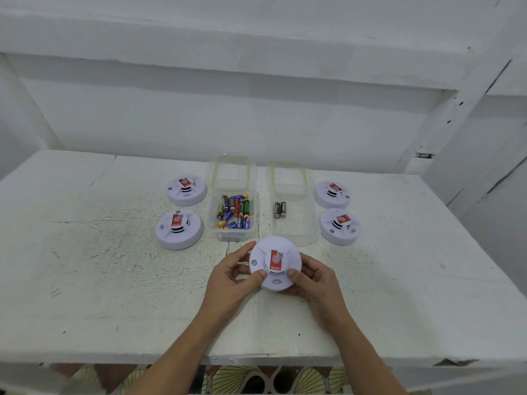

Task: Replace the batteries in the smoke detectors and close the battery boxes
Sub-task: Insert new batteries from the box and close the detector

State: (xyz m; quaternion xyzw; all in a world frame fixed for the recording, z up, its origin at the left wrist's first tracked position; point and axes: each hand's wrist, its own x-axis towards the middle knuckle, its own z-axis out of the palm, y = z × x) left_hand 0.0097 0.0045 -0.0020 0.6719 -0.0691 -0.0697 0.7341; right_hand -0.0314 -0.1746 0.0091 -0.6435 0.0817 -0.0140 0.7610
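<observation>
Currently, both my hands hold one white smoke detector [275, 263] face up above the near middle of the white table [85, 266]. My left hand [231, 280] grips its left rim, thumb laid on the top face; my right hand [313, 280] grips its right rim in the same way. Beyond it stand two clear plastic boxes, lids off: the left box [232, 215] holds a heap of mixed batteries [234, 210], the right box [295, 212] holds two black batteries [280, 209] lying side by side. Two detectors [186, 190] [179, 229] rest left of the boxes, two more [332, 194] [340, 226] right of them.
</observation>
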